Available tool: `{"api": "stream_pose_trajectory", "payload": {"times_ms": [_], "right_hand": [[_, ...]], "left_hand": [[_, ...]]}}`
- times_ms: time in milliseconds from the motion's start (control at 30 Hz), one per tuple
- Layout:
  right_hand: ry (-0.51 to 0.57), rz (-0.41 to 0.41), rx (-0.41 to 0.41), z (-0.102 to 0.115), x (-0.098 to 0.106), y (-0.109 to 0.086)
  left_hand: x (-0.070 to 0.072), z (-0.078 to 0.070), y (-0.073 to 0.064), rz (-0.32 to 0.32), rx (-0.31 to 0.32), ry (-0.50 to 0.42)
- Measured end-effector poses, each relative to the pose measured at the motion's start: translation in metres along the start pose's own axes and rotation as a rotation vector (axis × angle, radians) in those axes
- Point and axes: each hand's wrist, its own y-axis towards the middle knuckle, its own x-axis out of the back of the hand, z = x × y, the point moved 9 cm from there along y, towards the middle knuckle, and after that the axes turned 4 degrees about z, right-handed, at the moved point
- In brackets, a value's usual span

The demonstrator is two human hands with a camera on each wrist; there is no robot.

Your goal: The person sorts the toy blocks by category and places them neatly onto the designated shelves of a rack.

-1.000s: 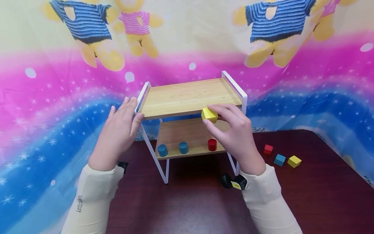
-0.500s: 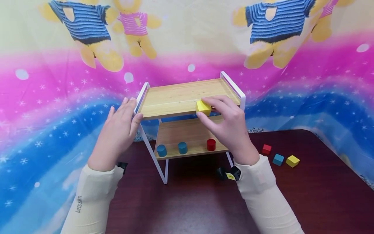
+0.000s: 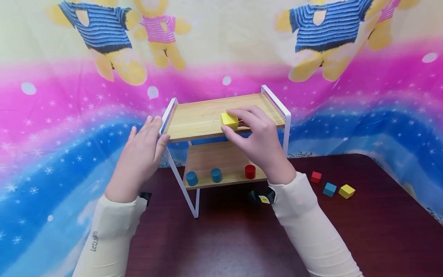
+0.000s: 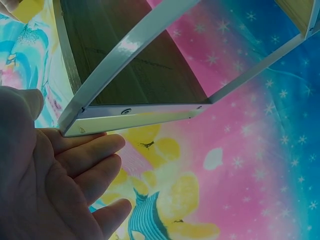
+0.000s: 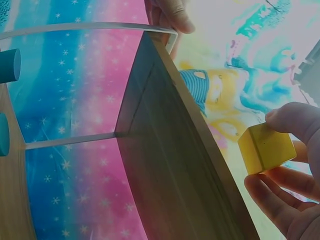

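Between thumb and fingers my right hand [image 3: 254,140] pinches a yellow cube [image 3: 229,121], which overlaps the front part of the upper shelf board [image 3: 204,111] in the head view. The right wrist view shows the yellow cube [image 5: 266,148] apart from the board's edge. My left hand [image 3: 140,157] has its fingers extended and rests against the white frame [image 3: 169,114] at the shelf's left end. In the left wrist view, the left hand's fingers [image 4: 90,155] lie along the frame's corner. On the lower board [image 3: 221,157] stand two blue cylinders [image 3: 216,175] and a red cylinder [image 3: 250,172].
Right of the shelf, a red cube [image 3: 315,177], a blue cube [image 3: 330,189] and another yellow cube [image 3: 347,191] lie on the dark red table [image 3: 221,246]. A printed cloth backdrop [image 3: 221,46] hangs close behind the shelf.
My right hand has carried the yellow cube left and upward, from near the upper board's front edge to over its front part. The left hand stays at the frame.
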Motion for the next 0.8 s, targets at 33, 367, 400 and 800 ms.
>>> {"api": "stream_pose_trajectory", "payload": {"times_ms": [33,367,400,800], "right_hand": [[-0.002,0.009,-0.002,0.0,-0.002,0.001],[0.015,0.078,0.028,-0.001,-0.021,0.01],[0.022,0.082,0.027,-0.002,-0.023,0.011],[0.063,0.112,-0.003,-0.003,-0.038,0.022]], "left_hand": [[0.0,0.0,0.0,-0.001,0.001,0.001],[0.001,-0.002,-0.001,0.0,0.0,-0.006],[0.001,-0.002,-0.001,0.0,0.0,-0.006],[-0.001,0.0,0.001,0.007,0.001,-0.008]]}}
